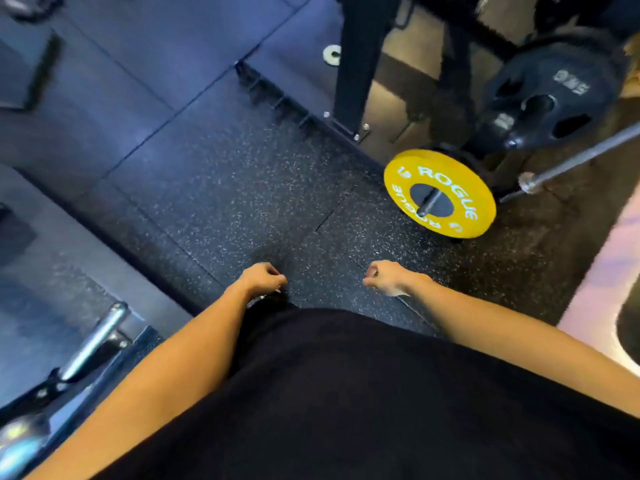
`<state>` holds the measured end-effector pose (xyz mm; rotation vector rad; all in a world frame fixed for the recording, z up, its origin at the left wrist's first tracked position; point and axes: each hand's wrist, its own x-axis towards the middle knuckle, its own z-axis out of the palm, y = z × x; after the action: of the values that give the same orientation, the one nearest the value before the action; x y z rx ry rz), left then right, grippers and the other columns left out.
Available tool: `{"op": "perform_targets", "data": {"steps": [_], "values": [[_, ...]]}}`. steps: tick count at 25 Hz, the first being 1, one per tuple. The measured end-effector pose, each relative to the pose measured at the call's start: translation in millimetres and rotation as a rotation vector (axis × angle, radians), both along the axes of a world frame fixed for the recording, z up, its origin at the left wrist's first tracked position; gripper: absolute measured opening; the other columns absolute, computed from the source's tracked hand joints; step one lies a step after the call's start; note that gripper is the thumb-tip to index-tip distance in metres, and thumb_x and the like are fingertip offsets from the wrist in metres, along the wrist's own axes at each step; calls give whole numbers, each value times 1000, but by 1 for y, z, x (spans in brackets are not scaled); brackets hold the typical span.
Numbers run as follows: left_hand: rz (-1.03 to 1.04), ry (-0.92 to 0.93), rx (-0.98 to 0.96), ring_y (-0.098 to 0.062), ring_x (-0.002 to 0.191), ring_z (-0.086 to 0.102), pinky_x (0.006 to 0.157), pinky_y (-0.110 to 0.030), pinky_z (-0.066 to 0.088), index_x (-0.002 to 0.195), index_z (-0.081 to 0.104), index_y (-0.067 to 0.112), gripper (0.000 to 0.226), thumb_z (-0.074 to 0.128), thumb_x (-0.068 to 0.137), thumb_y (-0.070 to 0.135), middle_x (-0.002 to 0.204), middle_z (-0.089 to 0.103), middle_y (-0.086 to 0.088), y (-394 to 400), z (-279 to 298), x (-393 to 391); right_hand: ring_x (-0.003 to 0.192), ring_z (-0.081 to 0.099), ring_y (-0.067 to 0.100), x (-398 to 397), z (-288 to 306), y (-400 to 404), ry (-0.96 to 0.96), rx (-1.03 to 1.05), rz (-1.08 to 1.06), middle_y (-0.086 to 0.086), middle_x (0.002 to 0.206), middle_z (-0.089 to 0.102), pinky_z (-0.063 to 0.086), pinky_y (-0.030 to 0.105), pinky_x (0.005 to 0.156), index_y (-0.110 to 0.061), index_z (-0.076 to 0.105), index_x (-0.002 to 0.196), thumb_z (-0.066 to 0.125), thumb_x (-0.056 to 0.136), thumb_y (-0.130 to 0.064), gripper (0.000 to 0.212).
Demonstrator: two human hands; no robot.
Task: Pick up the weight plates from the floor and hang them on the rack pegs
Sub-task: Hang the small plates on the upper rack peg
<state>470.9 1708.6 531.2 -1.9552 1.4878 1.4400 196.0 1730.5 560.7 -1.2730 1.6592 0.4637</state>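
Both hands loose fists, holding nothing

Left hand [265, 279] and right hand [388, 277] hang curled, arms angled down over the speckled floor [242, 188]; yellow plate [440, 192] sits on a peg [429, 203] ahead-right of the right hand.

head: worn on head | faces steeply down, forward | near floor [214, 188] | one view

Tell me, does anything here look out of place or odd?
Little stands out. A small pale ring lies alone on the dark mats, away from the yellow plate already on its peg. Both hands, left hand and right hand, hold nothing.
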Motion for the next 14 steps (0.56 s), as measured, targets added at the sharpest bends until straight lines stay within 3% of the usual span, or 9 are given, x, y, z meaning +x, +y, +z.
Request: {"op": "perform_targets", "data": {"steps": [3, 5, 9, 14], "values": [[112, 13, -2, -18, 87, 55, 66, -24, 42, 98, 64, 20, 19, 64, 86, 35, 85, 57, -1, -32, 0, 64, 103, 61, 36, 56, -5, -75, 10, -6, 187, 23, 112, 65, 50, 39, 85, 6, 62, 109, 52, 91, -29, 41], [208, 31, -22, -16, 76, 52, 53, -21, 39, 94, 64, 20, 18, 65, 86, 36, 78, 57, -1, -60, 4, 121, 99, 63, 34, 113, -7, -134, 7, -16, 282, 21, 110, 66, 49, 36, 75, 3, 63, 108, 52, 91, -32, 40], [366, -21, -37, -21, 77, 57, 55, -24, 43, 100, 62, 21, 23, 65, 85, 39, 99, 68, -7, -109, 12, 232, 97, 58, 23, 231, -9, -231, -52, -65, 331, 7, 113, 62, 47, 33, 79, -14, 58, 109, 54, 91, -37, 29], [470, 7, 0, -20, 75, 54, 55, -26, 43, 107, 60, 20, 29, 63, 87, 41, 111, 66, -9, -163, 11, 313, 100, 57, 23, 333, -11, -317, -78, -114, 453, 7, 114, 62, 43, 30, 79, -13, 58, 112, 56, 90, -36, 31]]}}
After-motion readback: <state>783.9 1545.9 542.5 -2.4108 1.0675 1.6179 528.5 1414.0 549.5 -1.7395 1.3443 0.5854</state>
